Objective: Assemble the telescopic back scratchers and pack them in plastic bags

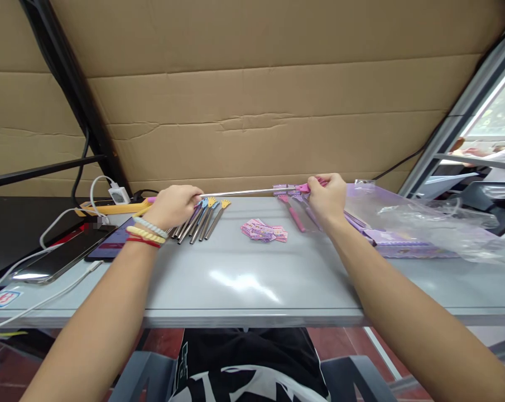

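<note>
An extendable back scratcher (239, 193) is drawn out level above the desk between my two hands. My left hand (174, 206) is closed round the left part of its thin metal rod. Fingers of my right hand (328, 195) pinch its pink end. Below and beside my left hand lies a bunch of metal-stemmed back scratchers (202, 223) with yellow and blue hand-shaped heads. Left of my right hand lie a pink back scratcher (293, 215) and a purple one (307, 211). A small pile of pink-and-purple printed labels (264, 230) sits between the groups.
A purple box (415, 249) with clear plastic bags (440, 218) over it stands at the right. At the left are a phone (62, 254), a darker-screened device (112, 243), white cables and a charger (119, 195). Cardboard (256, 100) walls the back of the desk.
</note>
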Tool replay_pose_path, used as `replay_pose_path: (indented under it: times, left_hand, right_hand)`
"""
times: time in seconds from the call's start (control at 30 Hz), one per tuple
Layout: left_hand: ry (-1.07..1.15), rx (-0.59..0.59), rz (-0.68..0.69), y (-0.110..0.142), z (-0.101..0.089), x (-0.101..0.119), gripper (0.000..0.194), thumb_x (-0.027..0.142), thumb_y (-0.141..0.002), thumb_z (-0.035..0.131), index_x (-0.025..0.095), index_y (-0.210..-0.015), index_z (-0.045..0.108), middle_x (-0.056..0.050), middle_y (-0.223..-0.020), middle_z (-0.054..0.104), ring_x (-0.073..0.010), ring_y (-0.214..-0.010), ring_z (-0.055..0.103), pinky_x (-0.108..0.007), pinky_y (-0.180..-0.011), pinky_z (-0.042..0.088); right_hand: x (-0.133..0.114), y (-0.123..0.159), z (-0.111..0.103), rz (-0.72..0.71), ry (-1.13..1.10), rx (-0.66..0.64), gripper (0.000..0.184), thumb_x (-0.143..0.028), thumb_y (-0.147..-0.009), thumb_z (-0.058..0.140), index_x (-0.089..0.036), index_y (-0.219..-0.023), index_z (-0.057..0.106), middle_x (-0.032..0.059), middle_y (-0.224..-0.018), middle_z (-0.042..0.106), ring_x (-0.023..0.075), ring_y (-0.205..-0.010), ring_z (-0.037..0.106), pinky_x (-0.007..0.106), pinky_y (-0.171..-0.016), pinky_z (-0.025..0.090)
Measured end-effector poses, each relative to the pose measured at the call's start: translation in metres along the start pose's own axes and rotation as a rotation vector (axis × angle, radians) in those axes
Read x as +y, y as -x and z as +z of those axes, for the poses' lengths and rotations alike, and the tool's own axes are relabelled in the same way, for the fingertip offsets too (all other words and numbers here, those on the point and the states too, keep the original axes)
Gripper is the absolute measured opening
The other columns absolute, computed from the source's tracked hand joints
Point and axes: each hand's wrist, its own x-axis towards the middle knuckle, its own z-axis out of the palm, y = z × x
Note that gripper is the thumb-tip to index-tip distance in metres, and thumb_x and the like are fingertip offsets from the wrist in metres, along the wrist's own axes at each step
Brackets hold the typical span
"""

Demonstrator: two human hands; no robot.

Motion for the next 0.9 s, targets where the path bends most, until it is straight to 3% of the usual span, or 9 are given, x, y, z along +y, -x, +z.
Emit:
replay_pose_path:
  times: [0.07,0.2,0.3,0.43,0.7,0.9]
  left_hand:
    - [-0.059,0.067,0.043,0.001,0.005,0.026,0.040,0.026,-0.087,0.035,0.019,-0.104,0.070,-0.009,-0.104,0.073,-0.0262,-0.098,0.066,-0.035,-0.079,0.048]
    - [-0.088,0.111,0.183,0.005,0.016,0.062,0.033,0.024,-0.091,0.038,0.017,-0.102,0.067,-0.011,-0.099,0.072,-0.0257,-0.094,0.066,-0.034,-0.072,0.045]
    - [-0.089,0.084,0.235,0.006,0.024,0.076,0.028,0.021,-0.091,0.040,0.017,-0.099,0.067,-0.010,-0.094,0.071,-0.0241,-0.088,0.066,-0.033,-0.066,0.042]
    - [-0.060,0.020,0.271,0.007,0.031,0.083,0.023,0.018,-0.090,0.043,0.015,-0.097,0.066,-0.011,-0.094,0.070,-0.0244,-0.089,0.066,-0.033,-0.063,0.040]
    - [0.037,-0.008,0.270,0.005,0.038,0.076,0.030,0.030,-0.096,0.041,0.020,-0.108,0.066,-0.008,-0.104,0.072,-0.0222,-0.093,0.066,-0.031,-0.067,0.041]
    - [0.003,-0.018,0.070,0.001,0.030,0.061,0.050,0.063,-0.088,0.044,0.019,-0.080,0.068,-0.010,-0.076,0.070,-0.0252,-0.075,0.065,-0.032,-0.060,0.037]
  right_hand:
    - [-0.015,0.021,0.006,0.073,-0.081,-0.065,0.010,-0.026,-0.078,0.054,-0.022,-0.076,0.045,0.0007,-0.065,0.056,0.0171,-0.063,0.058,0.032,-0.063,0.046]
    - [-0.039,0.056,0.010,-0.004,-0.202,-0.361,0.012,-0.029,-0.078,0.055,-0.022,-0.075,0.045,-0.0036,-0.050,0.052,0.0131,-0.048,0.049,0.027,-0.053,0.039]
    - [-0.045,0.073,0.013,-0.107,-0.195,-0.536,0.016,-0.034,-0.076,0.059,-0.021,-0.073,0.051,-0.0033,-0.051,0.053,0.0116,-0.047,0.047,0.026,-0.051,0.036]
    - [-0.040,0.080,0.017,-0.227,-0.161,-0.673,0.024,-0.042,-0.077,0.060,-0.019,-0.076,0.055,-0.0012,-0.057,0.056,0.0120,-0.053,0.050,0.025,-0.053,0.037]
    - [-0.018,0.058,0.017,-0.460,-0.013,-0.749,0.028,-0.046,-0.078,0.058,-0.018,-0.077,0.060,0.0005,-0.059,0.059,0.0120,-0.053,0.048,0.025,-0.055,0.034]
    - [-0.009,0.044,0.013,-0.457,0.028,-0.689,0.026,-0.043,-0.079,0.056,-0.018,-0.073,0.061,-0.0030,-0.050,0.050,0.0101,-0.048,0.039,0.025,-0.051,0.028]
